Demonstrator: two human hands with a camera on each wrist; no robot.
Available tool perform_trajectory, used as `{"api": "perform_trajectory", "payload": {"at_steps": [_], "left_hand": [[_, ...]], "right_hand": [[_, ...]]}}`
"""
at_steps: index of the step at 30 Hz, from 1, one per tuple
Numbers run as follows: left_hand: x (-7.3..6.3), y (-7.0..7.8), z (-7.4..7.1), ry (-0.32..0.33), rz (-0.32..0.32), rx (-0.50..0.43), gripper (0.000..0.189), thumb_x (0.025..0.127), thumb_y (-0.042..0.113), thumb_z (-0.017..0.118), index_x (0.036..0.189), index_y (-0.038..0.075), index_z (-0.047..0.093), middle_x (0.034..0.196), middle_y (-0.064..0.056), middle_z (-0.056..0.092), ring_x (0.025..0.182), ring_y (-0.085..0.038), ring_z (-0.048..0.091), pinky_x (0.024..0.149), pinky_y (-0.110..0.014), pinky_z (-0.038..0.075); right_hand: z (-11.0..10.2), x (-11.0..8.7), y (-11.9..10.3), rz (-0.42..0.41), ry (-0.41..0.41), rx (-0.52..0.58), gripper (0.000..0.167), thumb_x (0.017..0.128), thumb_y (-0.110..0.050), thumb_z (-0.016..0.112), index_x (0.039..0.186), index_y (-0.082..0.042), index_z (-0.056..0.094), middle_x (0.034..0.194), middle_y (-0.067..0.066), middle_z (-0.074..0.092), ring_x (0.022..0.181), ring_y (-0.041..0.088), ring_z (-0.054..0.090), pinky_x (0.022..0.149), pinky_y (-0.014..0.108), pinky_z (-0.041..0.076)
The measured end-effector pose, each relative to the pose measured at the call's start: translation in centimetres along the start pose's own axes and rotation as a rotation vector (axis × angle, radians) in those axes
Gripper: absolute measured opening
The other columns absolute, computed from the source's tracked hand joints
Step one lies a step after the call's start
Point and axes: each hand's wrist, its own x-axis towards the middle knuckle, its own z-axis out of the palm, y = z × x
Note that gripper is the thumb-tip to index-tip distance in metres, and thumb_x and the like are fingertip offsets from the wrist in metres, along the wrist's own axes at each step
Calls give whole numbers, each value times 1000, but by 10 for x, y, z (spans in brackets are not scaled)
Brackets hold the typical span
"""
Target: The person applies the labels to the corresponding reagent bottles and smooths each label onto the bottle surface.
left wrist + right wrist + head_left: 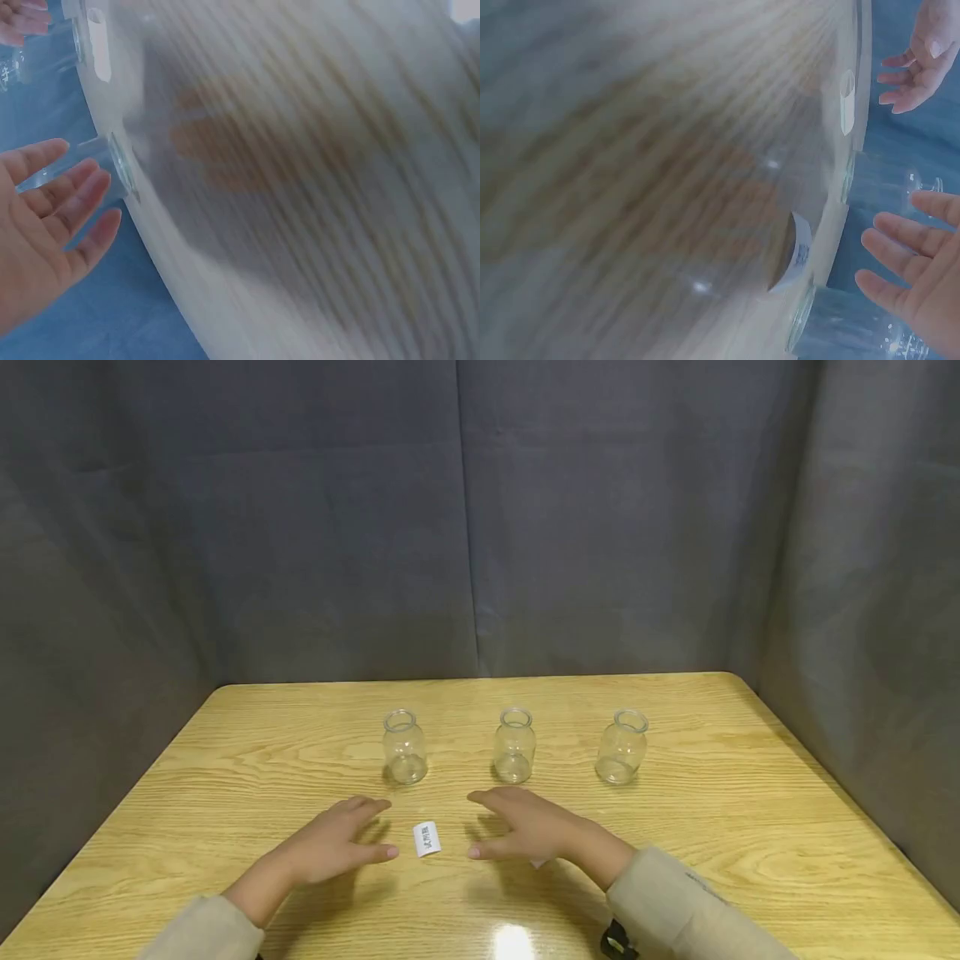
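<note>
Both hands hover over the table with fingers spread and hold nothing. My left hand (330,843) is at the left of a small white paper label (427,838) with dark print, and my right hand (536,831) is at its right. A second label (799,251), bent up from the wood, lies below the right hand; in the head view that hand covers most of it. Beyond the hands, three clear glass jars stand upright without lids in a row: a left jar (405,752), a middle jar (514,752) and a right jar (622,752).
The wood-grain table (285,718) has rounded far corners. Dark grey cloth (337,543) hangs behind it and along both sides. A bright light reflection (513,942) shows near the front. Something small and black (618,941) sits by the right sleeve (667,893).
</note>
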Motion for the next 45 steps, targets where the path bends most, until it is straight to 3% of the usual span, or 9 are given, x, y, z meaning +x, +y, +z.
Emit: {"api": "perform_trajectory", "payload": {"at_steps": [5,8,16,25,32,37,45], "left_hand": [[1,2,2,-36,19,-64,69,78,46,56,127,1,38,117,-14,43,97,-27,47,78,-46,40],[2,2,4,-49,18,-70,69,78,46,56,126,0,39,112,-11,46,89,-20,48,74,-42,42],[3,0,10,-61,24,-117,67,78,43,57,125,-1,39,117,-15,45,101,-31,47,79,-50,40],[6,0,15,-90,46,-314,59,80,30,59,121,-7,40,113,-19,49,102,-38,46,78,-51,40],[10,3,19,-113,-40,-552,49,82,18,58,112,-16,42,95,-13,52,84,-23,52,68,-36,48],[11,3,20,-132,-129,-701,41,82,11,55,108,-19,43,95,-14,55,80,-21,56,69,-35,49],[10,2,22,-150,-164,-770,37,83,6,53,107,-19,42,93,-16,53,77,-20,55,70,-34,49]], "right_hand": [[2,11,-2,21,-48,112,70,80,-50,52,130,-3,34,128,10,39,116,25,37,92,39,33],[3,18,-3,42,-71,196,65,81,-45,53,129,-3,35,127,11,41,112,26,41,89,38,36],[8,30,-1,73,-86,262,57,82,-39,54,125,-4,40,118,15,48,104,25,49,82,34,41],[13,39,-1,68,-107,296,51,81,-33,58,121,-4,44,111,14,53,99,22,52,77,27,44],[19,49,-6,52,-88,217,46,78,-30,63,115,-5,50,104,9,57,94,17,54,76,24,43],[25,56,-8,58,-69,185,40,78,-24,64,111,-5,52,99,6,59,91,14,54,74,22,43],[35,67,-11,102,-24,240,33,74,-17,67,102,-3,56,80,-2,58,71,7,52,62,18,43]]}}
